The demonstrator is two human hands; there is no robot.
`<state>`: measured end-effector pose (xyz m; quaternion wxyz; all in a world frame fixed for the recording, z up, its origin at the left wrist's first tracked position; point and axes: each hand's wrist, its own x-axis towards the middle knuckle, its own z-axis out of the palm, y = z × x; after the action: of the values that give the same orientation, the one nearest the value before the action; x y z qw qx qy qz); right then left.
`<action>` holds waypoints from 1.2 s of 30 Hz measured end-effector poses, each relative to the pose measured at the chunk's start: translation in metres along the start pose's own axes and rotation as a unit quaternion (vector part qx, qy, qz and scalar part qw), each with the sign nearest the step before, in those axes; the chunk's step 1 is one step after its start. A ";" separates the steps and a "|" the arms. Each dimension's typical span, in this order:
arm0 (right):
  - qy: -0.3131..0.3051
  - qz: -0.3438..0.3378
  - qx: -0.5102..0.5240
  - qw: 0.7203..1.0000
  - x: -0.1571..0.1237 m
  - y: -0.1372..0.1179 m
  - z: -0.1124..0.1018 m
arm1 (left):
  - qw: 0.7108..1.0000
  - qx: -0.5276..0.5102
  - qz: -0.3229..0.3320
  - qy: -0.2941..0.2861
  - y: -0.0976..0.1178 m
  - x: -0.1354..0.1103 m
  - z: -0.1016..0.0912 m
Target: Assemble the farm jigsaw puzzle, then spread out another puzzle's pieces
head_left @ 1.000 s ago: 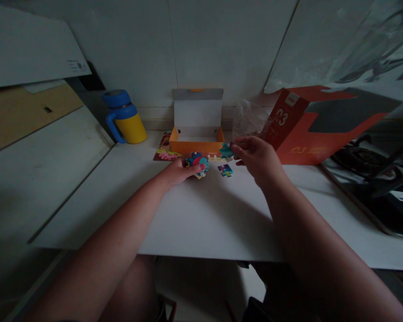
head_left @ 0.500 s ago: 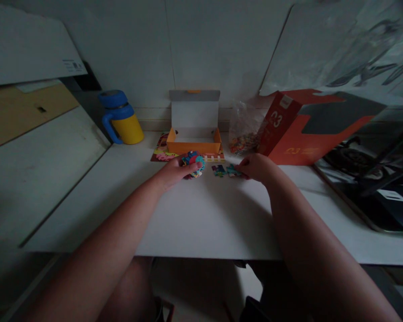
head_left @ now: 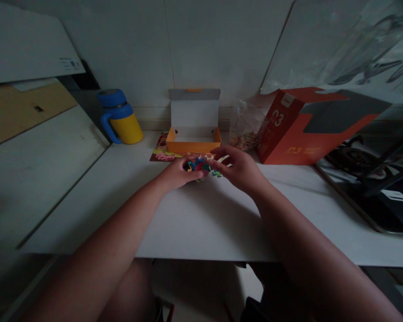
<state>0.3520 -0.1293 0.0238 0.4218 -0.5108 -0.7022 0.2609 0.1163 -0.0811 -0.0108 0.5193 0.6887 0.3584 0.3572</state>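
Observation:
My left hand (head_left: 178, 173) is closed round a stack of colourful jigsaw puzzle pieces (head_left: 199, 164), blue, red and teal, held just above the white table. My right hand (head_left: 237, 166) has come up against the right side of that stack. Its thumb and fingers pinch a pale-edged puzzle piece (head_left: 209, 158), whose face I cannot make out. Below the right fingers, green-blue puzzle pieces (head_left: 216, 173) lie on the table, mostly hidden by the hand.
An open orange box (head_left: 193, 146) stands on a printed picture sheet (head_left: 159, 154) behind my hands. A clear bag of pieces (head_left: 244, 136) leans by a large red box (head_left: 285, 134). A blue-yellow jug (head_left: 124, 120) stands left; a black gas stove (head_left: 366, 188) is right.
My right hand has left the piece on the table and moved left to the stack in my left hand. It now pinches a puzzle piece there.

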 end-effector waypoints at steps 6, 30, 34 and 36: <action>-0.059 0.052 0.118 0.990 -0.001 0.005 0.018 | 0.991 0.127 0.023 0.022 0.007 -0.002 0.000; 0.027 0.079 0.076 0.994 -0.005 0.002 0.016 | 1.000 -0.009 -0.011 0.011 0.001 0.002 0.003; 0.026 0.081 0.096 0.992 -0.004 0.003 0.016 | 1.000 -0.008 -0.014 0.022 0.001 0.002 0.004; 0.018 0.085 0.130 0.988 -0.003 0.005 0.016 | 1.000 -0.002 -0.017 0.017 -0.002 0.002 0.003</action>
<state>0.3413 -0.1295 0.0105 0.4736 -0.5142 -0.6086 0.3753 0.1196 -0.0801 -0.0130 0.5208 0.6751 0.3782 0.3605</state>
